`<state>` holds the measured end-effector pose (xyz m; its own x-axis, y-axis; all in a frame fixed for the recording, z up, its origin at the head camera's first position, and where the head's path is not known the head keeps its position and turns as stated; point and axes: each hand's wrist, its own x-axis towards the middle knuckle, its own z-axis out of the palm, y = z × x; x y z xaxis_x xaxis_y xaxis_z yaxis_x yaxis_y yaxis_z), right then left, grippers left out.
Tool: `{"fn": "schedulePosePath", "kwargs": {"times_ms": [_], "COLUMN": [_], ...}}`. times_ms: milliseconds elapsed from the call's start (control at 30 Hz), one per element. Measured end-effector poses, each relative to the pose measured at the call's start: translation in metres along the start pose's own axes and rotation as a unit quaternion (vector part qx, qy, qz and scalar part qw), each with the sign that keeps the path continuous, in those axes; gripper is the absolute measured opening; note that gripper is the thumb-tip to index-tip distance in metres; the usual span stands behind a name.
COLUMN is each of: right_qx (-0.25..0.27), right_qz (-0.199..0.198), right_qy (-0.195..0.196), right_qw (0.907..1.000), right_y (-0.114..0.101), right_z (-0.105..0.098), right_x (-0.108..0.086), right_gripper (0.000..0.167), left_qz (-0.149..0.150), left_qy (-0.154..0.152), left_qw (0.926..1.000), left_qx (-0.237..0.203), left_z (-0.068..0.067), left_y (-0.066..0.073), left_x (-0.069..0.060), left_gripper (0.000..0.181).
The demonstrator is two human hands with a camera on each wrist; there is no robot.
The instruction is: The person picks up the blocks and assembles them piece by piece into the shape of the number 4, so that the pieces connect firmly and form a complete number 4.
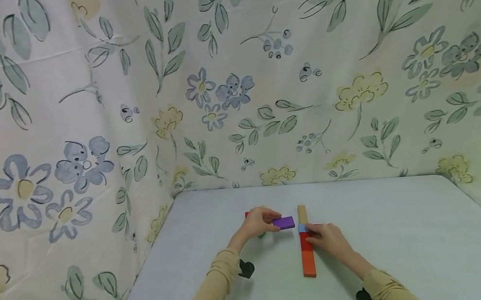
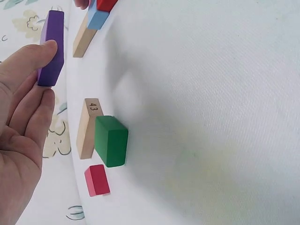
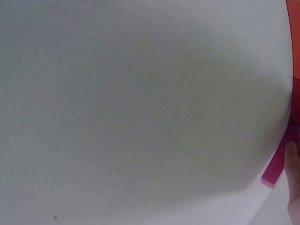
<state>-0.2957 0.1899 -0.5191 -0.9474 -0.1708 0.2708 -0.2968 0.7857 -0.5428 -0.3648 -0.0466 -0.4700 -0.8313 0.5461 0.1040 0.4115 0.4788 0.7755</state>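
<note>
green block (image 2: 110,141) near left hand (image 1: 256,223) pinching purple block (image 1: 285,223); right hand (image 1: 331,238) touches magenta block (image 3: 278,160), grip unclear.

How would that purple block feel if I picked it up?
Probably stiff: the purple block sticks out straight from the left hand. Likely light, since just a pinch holds it. Its flat sides suggest it wouldn't roll.

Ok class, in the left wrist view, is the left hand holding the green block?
No, the left hand grips the purple block, while the green block sits on the white table.
</note>
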Motion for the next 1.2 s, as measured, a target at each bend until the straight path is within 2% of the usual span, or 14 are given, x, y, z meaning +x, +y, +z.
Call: {"fn": "schedulePosePath", "kwargs": {"times_ms": [200, 567, 700, 800, 867, 933, 1033, 1067, 1200], "right_qx": [-0.004, -0.006, -0.009, -0.014, -0.016, -0.018, -0.019, -0.02, -0.017], "right_qz": [-0.001, -0.008, -0.002, -0.002, -0.001, 0.001, 0.002, 0.002, 0.001], "right_qy": [-0.001, 0.006, 0.006, 0.006, 0.007, 0.008, 0.007, 0.007, 0.008], "right_qw": [1.0, 0.9999, 0.9999, 0.9999, 0.9998, 0.9998, 0.9998, 0.9998, 0.9998], "right_y": [0.001, 0.0, -0.001, -0.001, -0.001, -0.001, -0.001, -0.001, -0.002], "right_z": [0.001, 0.002, 0.002, 0.001, 0.0, 0.0, 0.0, 0.0, 0.001], "right_x": [0.001, 0.0, 0.0, 0.0, -0.001, -0.001, -0.001, -0.001, -0.001], "right_gripper": [0.043, 0.043, 0.043, 0.043, 0.043, 0.043, 0.043, 0.043, 0.043], "left_qz": [-0.006, -0.029, -0.02, 0.007, 0.036, 0.05, 0.045, 0.032, 0.02], "left_qy": [-0.007, -0.013, -0.024, -0.037, -0.04, -0.041, -0.038, -0.038, -0.03], "left_qw": [0.9999, 0.9994, 0.9994, 0.999, 0.9975, 0.9966, 0.9966, 0.9974, 0.9976], "left_qx": [0.005, 0.014, 0.014, 0.026, 0.044, 0.051, 0.057, 0.053, 0.06], "left_z": [0.003, 0.012, 0.016, 0.019, 0.02, 0.022, 0.025, 0.027, 0.03], "left_y": [0.001, -0.008, -0.011, -0.014, -0.014, -0.015, -0.016, -0.016, -0.017], "left_x": [0.0, 0.004, 0.006, 0.008, 0.007, 0.008, 0.008, 0.009, 0.011], "left_gripper": [0.035, 0.034, 0.035, 0.036, 0.035, 0.035, 0.036, 0.037, 0.037]}}
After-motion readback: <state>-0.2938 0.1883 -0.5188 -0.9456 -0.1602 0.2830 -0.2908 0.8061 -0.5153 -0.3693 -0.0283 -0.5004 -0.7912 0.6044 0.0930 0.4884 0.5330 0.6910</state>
